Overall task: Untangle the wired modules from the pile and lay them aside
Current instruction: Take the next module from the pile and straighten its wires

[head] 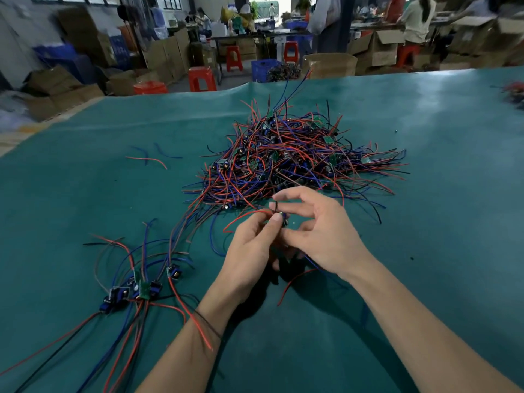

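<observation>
Hands meet just in front of the pile [295,157], both raised a little above the green table cover [425,143]. The left hand [249,251] pinches one small wired module [282,218] between thumb and forefinger, fingers curled close together; the right hand [320,236] has its thumb and bent index finger closed on a black wire [275,207] that rises from that module, while its other fingers are spread apart and arched above. A red wire [241,218] loops out from the held module toward the left, and another red lead [292,282] trails down beneath the hands toward the person. How the module's body is oriented cannot be told, since the fingers cover most of it. The pile itself is one broad tangle of red, blue and black leads with many green and blue modules buried in it, too many to count. At the near left lies a set-aside group [139,287] of about five or six modules, clustered close together, their long leads fanning away toward the pile and toward the near edge. Three loose wire pieces [150,158], two blue and one red, lie apart to the left of the pile.
</observation>
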`<control>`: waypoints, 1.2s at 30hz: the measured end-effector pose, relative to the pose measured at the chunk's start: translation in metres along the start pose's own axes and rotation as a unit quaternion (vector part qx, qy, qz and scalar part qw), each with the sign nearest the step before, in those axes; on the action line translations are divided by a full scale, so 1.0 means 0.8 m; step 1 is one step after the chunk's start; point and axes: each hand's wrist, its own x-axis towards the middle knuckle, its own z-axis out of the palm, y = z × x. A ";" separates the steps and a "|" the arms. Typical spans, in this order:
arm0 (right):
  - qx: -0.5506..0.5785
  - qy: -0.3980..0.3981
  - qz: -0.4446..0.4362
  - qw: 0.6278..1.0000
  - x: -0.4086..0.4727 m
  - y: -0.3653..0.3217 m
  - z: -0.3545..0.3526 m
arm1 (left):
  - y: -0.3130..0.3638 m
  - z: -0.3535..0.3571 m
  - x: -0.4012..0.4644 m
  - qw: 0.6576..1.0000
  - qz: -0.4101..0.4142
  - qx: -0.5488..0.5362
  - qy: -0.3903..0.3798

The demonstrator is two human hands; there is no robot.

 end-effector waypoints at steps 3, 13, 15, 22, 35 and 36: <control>-0.005 -0.033 0.007 0.999 0.000 0.000 0.000 | -0.001 -0.001 0.002 0.999 -0.011 0.005 0.032; -0.119 0.087 0.007 0.989 0.006 0.005 -0.006 | 0.005 0.001 0.001 1.000 -0.004 0.007 -0.009; -0.053 0.058 0.027 0.997 0.006 0.004 -0.006 | 0.007 0.001 0.000 0.999 -0.019 -0.019 -0.022; 0.198 -0.091 0.163 0.962 0.004 -0.001 -0.014 | 0.011 -0.002 -0.002 0.996 -0.047 -0.054 -0.048; 0.267 0.023 0.145 0.953 0.014 0.013 -0.023 | 0.005 0.000 0.001 1.000 -0.026 -0.003 0.003; 0.270 0.032 0.147 0.951 0.015 0.014 -0.025 | 0.003 -0.001 0.001 1.000 -0.017 0.008 0.006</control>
